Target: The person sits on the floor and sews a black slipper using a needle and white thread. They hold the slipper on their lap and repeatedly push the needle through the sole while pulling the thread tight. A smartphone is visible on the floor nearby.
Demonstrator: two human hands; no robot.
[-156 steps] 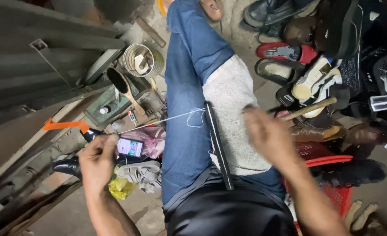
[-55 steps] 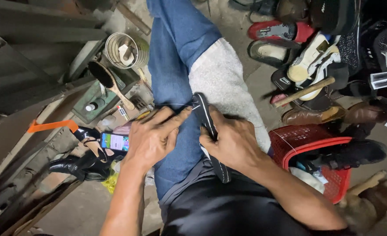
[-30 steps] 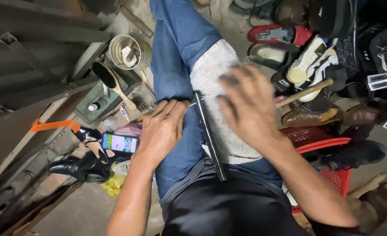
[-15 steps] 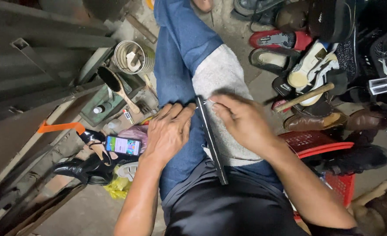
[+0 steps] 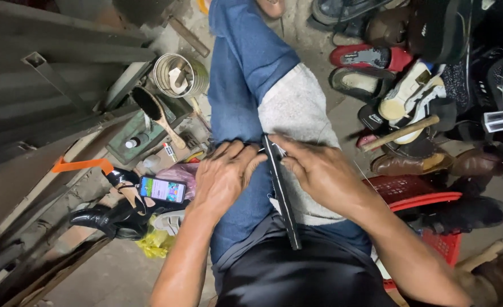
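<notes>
Cluttered shoe-repair floor, shoes piled at two o'clock.
My left hand (image 5: 224, 176) and right hand (image 5: 314, 170) pinched the black sole strip (image 5: 281, 196), fingers closed on it, over my lap.

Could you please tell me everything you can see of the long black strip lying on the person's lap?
The black strip is long, narrow and flat, perhaps leather or rubber; the material is hard to tell. It runs lengthwise along the lap, between the blue trouser leg and the grey cloth spread over the thigh. Its far end sits between the left hand and the right hand, whose fingers press on it from either side. A thin pale thread shows there. Its near end rests on black fabric at the waist.
</notes>
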